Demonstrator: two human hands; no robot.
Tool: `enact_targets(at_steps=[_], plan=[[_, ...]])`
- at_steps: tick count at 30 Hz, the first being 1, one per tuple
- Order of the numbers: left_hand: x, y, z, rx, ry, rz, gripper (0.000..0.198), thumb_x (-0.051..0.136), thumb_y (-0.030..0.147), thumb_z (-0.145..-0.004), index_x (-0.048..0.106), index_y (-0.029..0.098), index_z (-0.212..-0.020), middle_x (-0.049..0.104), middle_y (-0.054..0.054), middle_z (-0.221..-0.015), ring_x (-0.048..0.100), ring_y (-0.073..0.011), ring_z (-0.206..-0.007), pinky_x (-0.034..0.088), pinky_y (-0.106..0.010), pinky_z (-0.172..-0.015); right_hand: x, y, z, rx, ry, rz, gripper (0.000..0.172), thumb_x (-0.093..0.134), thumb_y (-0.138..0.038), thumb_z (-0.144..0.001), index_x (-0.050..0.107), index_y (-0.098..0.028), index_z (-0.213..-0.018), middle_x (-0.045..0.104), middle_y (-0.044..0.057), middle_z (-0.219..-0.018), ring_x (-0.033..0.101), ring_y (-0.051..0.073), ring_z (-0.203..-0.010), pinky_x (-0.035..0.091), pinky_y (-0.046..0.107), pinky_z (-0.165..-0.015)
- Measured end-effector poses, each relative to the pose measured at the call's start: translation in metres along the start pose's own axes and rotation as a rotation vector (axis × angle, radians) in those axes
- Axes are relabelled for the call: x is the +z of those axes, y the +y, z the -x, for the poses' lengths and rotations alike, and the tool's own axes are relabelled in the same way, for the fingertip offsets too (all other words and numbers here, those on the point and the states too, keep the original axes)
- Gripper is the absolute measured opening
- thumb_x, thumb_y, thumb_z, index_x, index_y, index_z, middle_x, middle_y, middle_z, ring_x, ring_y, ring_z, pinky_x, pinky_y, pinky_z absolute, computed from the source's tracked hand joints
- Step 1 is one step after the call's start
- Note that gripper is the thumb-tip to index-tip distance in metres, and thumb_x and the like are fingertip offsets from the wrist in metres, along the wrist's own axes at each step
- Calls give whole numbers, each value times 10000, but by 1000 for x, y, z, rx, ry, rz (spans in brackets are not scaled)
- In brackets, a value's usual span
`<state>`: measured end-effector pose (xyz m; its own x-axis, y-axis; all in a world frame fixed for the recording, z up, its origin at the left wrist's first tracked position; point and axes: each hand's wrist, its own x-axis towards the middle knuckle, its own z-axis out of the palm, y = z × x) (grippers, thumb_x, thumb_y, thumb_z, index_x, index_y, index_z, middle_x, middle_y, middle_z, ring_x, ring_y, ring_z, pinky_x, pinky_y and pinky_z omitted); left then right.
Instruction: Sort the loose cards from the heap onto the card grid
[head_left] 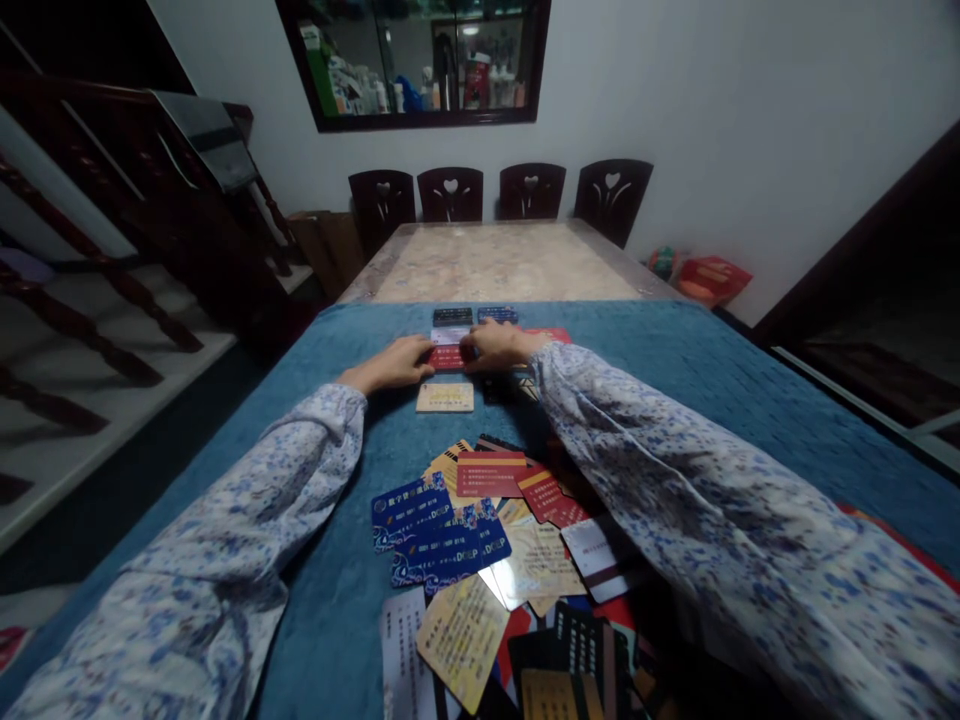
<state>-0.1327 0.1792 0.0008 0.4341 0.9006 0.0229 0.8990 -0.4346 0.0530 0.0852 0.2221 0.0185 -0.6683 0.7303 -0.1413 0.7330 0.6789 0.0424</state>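
Both hands reach across the blue cloth to a small set of laid-out cards. My left hand [399, 361] has its fingers closed in at the left edge of a red card [448, 358]. At that card's right edge are the bent fingers of my right hand [496, 346]. A pale card [448, 336] lies just beyond the red one, partly overlapping it. Farther back are a black card [453, 317] and a blue card [498, 315]. A cream card [445, 398] lies nearer me; beside it a dark card [501, 390] is partly hidden by my right sleeve.
A loose pile of overlapping cards, with blue cards [450, 545], red cards [491, 472] and a gold card [463, 640], spreads close to me. The blue cloth [300, 520] covers the near table. Beyond are the bare tabletop [495, 260] and several dark chairs [531, 192].
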Motion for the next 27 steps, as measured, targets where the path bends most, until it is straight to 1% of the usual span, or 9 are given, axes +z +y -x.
enact_targets(at_steps=[2, 6, 14, 23, 27], plan=[[0, -1, 0, -10, -11, 8, 398, 588, 302, -879, 684, 157, -1238, 687, -129, -1226, 655, -285, -1139, 506, -361, -1028, -1, 0, -1, -5, -8, -5, 505, 712, -517, -855, 687, -247, -1282, 648, 156, -1350, 508, 398, -1288, 485, 499, -965], [2, -4, -1, -1, -16, 22, 391, 590, 310, -883, 683, 171, -1237, 689, -119, -1220, 648, -277, -1143, 497, -356, -1030, -1, -2, -1, -11, -16, 5, 464, 686, -473, -877, 689, -226, -1270, 656, 168, -1341, 527, 398, -1274, 481, 502, -960], [2, -6, -3, 17, -35, 14, 371, 568, 341, -887, 700, 169, -1188, 691, -128, -1190, 650, -280, -1102, 501, -366, -993, 1, -4, -1, -41, 11, 41, 447, 654, -425, -889, 687, -213, -1282, 651, 183, -1341, 526, 405, -1290, 501, 483, -947], [3, -6, -6, 15, -22, -2, 387, 574, 348, -858, 701, 165, -1175, 700, -128, -1175, 647, -282, -1078, 501, -369, -966, -2, -8, 3, -19, 14, 1, 387, 634, -353, -891, 724, -182, -1226, 664, 178, -1306, 546, 379, -1252, 506, 442, -935], [4, -3, -4, -11, -18, 12, 409, 569, 343, -861, 693, 148, -1199, 702, -147, -1204, 650, -301, -1116, 499, -391, -998, -4, -11, 6, -3, -1, -8, 384, 632, -322, -888, 723, -180, -1232, 662, 167, -1323, 534, 374, -1273, 497, 427, -949]])
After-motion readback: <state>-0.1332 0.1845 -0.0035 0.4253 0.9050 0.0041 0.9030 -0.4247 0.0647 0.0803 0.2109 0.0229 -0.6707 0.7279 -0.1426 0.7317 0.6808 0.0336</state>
